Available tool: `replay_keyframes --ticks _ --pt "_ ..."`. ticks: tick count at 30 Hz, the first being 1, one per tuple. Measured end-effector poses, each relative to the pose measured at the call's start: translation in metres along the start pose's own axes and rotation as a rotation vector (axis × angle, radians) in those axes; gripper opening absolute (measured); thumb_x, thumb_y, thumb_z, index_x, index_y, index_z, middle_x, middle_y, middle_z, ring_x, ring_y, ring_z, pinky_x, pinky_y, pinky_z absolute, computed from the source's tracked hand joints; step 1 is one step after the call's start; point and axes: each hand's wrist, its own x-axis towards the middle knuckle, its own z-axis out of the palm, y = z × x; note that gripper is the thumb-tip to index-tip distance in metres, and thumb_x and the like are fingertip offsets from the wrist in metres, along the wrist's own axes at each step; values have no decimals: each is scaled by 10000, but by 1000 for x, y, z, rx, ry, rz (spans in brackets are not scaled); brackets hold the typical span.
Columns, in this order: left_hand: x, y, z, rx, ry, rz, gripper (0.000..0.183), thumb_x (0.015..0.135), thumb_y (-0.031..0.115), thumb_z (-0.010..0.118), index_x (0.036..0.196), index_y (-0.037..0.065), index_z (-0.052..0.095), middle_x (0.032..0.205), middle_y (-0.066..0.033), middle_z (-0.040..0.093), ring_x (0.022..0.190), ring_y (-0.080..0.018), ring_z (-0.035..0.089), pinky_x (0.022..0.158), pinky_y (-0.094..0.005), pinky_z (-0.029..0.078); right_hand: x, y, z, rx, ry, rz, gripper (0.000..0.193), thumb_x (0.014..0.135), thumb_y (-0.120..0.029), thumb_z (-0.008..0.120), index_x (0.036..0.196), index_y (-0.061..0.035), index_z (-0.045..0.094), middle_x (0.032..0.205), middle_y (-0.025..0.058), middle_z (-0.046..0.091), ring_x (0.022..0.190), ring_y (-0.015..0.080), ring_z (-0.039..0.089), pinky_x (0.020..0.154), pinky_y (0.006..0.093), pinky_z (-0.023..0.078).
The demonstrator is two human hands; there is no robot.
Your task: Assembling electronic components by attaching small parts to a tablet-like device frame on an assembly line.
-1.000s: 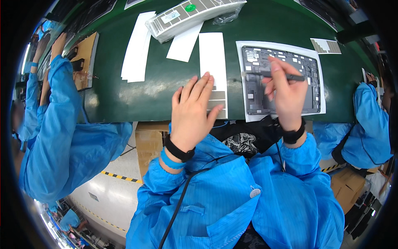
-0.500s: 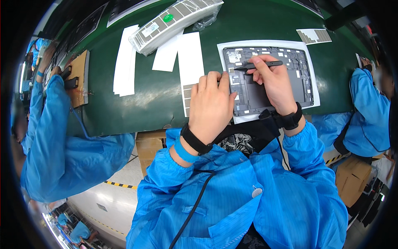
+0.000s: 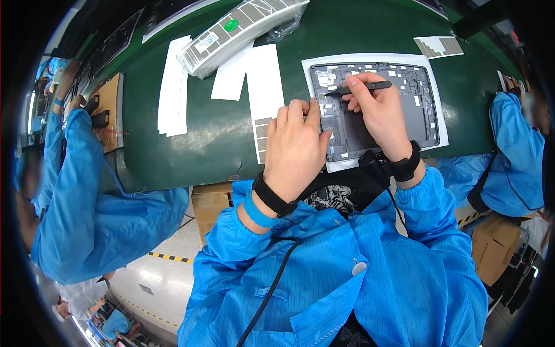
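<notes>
A dark, flat electronic device housing (image 3: 359,132) with many small white and grey patches lies on a white sheet (image 3: 443,132) in front of me. Pinched between the thumb and fingers of my right hand (image 3: 383,110) are black tweezers (image 3: 378,85). Their tip points left, over the housing's upper left part. My left hand (image 3: 296,144) lies palm down along the housing's left edge, fingers bent forward and thumb apart, apparently holding nothing. Its index fingertip is at the edge. Beside it, a white strip with grey patches (image 3: 261,143) runs partly under the hand.
A plastic-wrapped stack of patch sheets (image 3: 243,26) and white paper strips (image 3: 173,95) lie left on the green table (image 3: 214,153). A partly used patch sheet (image 3: 437,47) sits at far right. People in blue work on both sides; cardboard boxes (image 3: 494,240) stand below.
The tweezers and my right hand have shifted very slightly left, with the tip still over the housing's upper left part. My left hand stays in place.
</notes>
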Motion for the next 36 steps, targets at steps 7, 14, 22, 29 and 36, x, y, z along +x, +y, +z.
replay_keyframes --ticks 7,14,22,29,36 --pt "0 0 1 3 11 -3 476 793 154 714 1200 -59 590 1018 -129 527 935 -296 527 794 -392 441 -1 2 3 -24 32 -9 233 940 -192 617 924 37 658 715 45 640 626 78 587 577 223 479" --pt "-1 1 2 8 9 -5 471 793 147 714 1197 -61 590 1022 -130 525 938 -296 525 795 -389 436 -4 1 9 -70 92 -15 256 940 -205 614 907 44 661 694 49 659 626 88 613 580 232 487" --pt "-1 1 2 8 9 -11 475 789 140 712 1198 -68 587 1030 -134 521 943 -298 524 795 -391 437 -6 1 11 -98 124 -31 270 939 -212 606 916 50 669 689 67 668 642 98 636 578 243 491" --pt "1 4 2 32 17 6 533 781 120 698 1259 -60 542 1031 -133 521 929 -297 535 788 -392 446 -5 3 10 -140 132 -31 259 934 -201 604 914 49 669 678 73 668 636 107 641 576 246 491" --pt "10 7 15 153 -49 14 557 802 163 667 1292 -52 513 998 -122 529 907 -279 545 753 -387 465 -2 6 9 -142 115 -58 249 933 -204 607 898 36 667 653 65 659 604 101 619 556 249 474"
